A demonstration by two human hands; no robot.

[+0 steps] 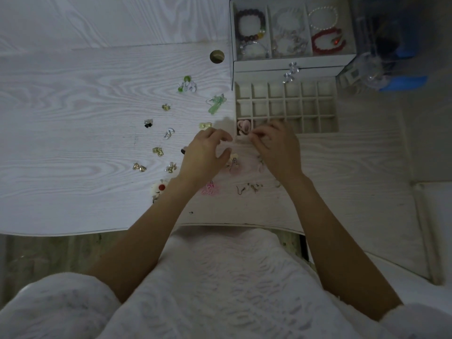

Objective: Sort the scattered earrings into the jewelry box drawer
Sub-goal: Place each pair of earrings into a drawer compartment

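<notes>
The jewelry box's open drawer (pixel 286 135) has a grid of small compartments. A pink earring pair (pixel 243 126) lies in its near-left cell. My right hand (pixel 276 145) hovers over the drawer's near edge, thumb and fingertips pinching a small earring that they almost hide. My left hand (pixel 208 152) hangs just left of the drawer's front corner, fingers loosely curled and holding nothing. Scattered earrings lie on the table: green drops (pixel 216 105), a yellow pair (pixel 205 125), gold hearts (pixel 139 167), a pink pair (pixel 210 188) and a pale pink pair (pixel 233 165) between my hands.
The jewelry box top tray (pixel 233 33) holds bracelets, among them a dark beaded one (pixel 250 24) and a red one (pixel 329 42). A round hole (pixel 217 56) pierces the white table (pixel 73 118). Blue and clear items (pixel 391 45) stand at the right.
</notes>
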